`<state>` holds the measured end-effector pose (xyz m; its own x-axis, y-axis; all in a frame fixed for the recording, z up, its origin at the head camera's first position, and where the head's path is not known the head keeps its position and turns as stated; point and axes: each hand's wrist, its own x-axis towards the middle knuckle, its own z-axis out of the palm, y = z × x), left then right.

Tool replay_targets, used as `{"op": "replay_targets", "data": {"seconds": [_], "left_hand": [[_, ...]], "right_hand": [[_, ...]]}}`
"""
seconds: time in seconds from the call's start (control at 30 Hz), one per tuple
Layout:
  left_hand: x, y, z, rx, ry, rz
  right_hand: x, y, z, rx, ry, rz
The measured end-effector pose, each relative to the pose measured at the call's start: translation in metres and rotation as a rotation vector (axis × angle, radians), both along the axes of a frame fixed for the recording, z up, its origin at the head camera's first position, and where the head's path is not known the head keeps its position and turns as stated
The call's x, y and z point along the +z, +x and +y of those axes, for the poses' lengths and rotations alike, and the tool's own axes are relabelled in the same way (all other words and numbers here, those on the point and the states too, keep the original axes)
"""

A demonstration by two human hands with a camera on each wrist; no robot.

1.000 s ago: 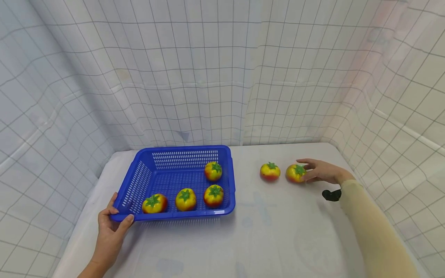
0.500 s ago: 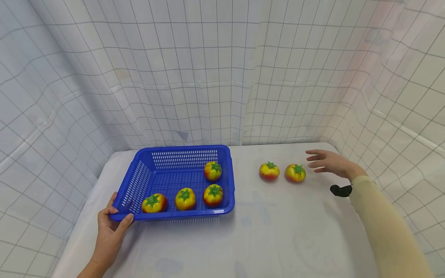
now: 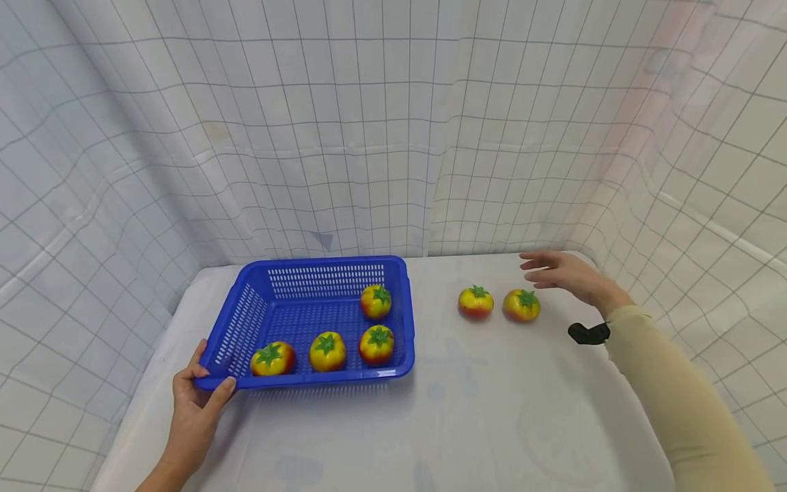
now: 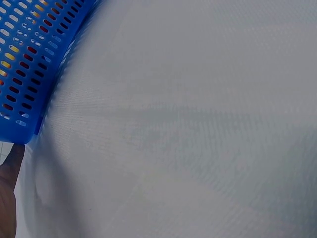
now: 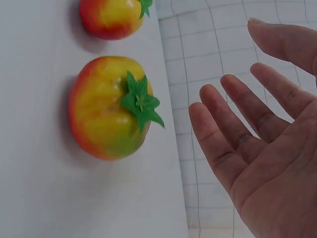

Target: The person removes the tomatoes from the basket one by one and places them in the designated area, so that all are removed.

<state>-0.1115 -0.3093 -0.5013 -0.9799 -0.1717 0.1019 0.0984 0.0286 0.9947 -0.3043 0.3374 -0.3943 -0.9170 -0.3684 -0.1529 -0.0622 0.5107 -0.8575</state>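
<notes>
My left hand (image 3: 194, 417) grips the near left corner of a blue plastic basket (image 3: 307, 381), thumb on the front rim and fingers at the left side. Inside the basket lie several yellow-red toy-like tomatoes (image 3: 328, 352) with green star-shaped tops. Two similar ones sit on the white table to its right: a left tomato (image 3: 475, 303) and a right tomato (image 3: 521, 307). Just behind and to the right of the latter, my right hand (image 3: 568, 275) is raised with fingers extended, touching nothing. In the right wrist view its palm shows beside the nearer tomato (image 5: 109, 109), apart from it.
A white cloth printed with a grid (image 3: 369, 137) hangs behind the table and along both sides. The white tabletop (image 3: 479, 424) extends in front of the basket and the loose tomatoes. A black wrist device (image 3: 588, 333) sits at the right sleeve's cuff.
The right hand has drawn back from the right tomato, first rightward, then back leftward and higher, leaving that tomato on the table. The left hand and basket stay put.
</notes>
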Motion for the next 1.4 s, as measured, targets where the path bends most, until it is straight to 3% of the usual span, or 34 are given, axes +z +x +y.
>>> {"op": "replay_targets", "data": {"seconds": [0.53,0.83,1.4], "left_hand": [[0.000,-0.001,0.000,-0.001,0.011,0.005],[0.001,0.000,0.000,-0.003,0.017,0.005],[0.003,0.001,0.001,0.005,0.007,-0.001]], "right_hand": [[0.013,-0.002,-0.074,0.173,-0.037,-0.011],[0.028,0.001,-0.123,0.262,0.030,0.009],[0.044,0.001,-0.219,0.499,0.067,0.012]]}}
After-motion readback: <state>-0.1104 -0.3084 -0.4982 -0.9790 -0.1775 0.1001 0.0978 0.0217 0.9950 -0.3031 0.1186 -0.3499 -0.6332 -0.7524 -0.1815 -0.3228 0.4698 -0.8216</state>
